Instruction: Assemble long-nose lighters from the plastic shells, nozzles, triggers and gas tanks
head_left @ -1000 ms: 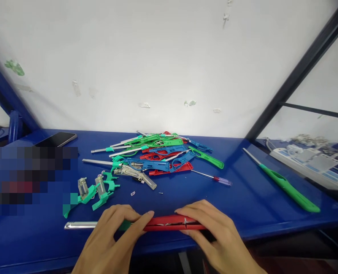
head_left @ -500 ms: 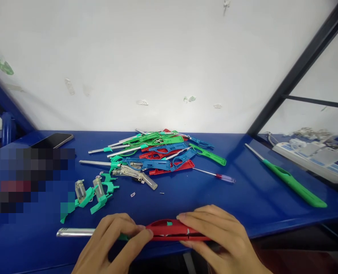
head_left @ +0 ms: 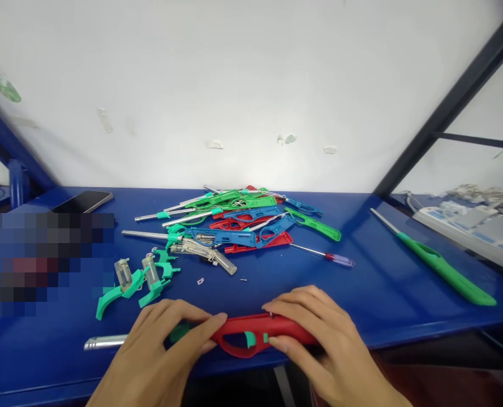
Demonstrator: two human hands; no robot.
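Note:
A red lighter [head_left: 255,328] with a trigger loop, green trigger and long metal tube lies between my two hands at the table's front edge. My left hand [head_left: 162,345] pinches its front end, where the tube leaves the body toward the left. My right hand [head_left: 323,333] grips the rear of the body, fingertips on the upper seam and thumb by a small green part. A narrow gap shows along the seam. Beyond is a pile of green, red and blue casings [head_left: 221,236] with metal tubes. Green parts with clear tanks [head_left: 151,274] lie at the left.
A screwdriver [head_left: 340,260] lies right of the pile. A closed green lighter [head_left: 446,268] and a power strip [head_left: 467,229] are at the right. A phone [head_left: 84,202] lies at the back left. A tiny screw [head_left: 243,280] is near the middle.
The red lighter has been rolled over, so its trigger loop now faces down toward me and its side shows. Both hands have shifted their fingers on it. The view has tilted slightly.

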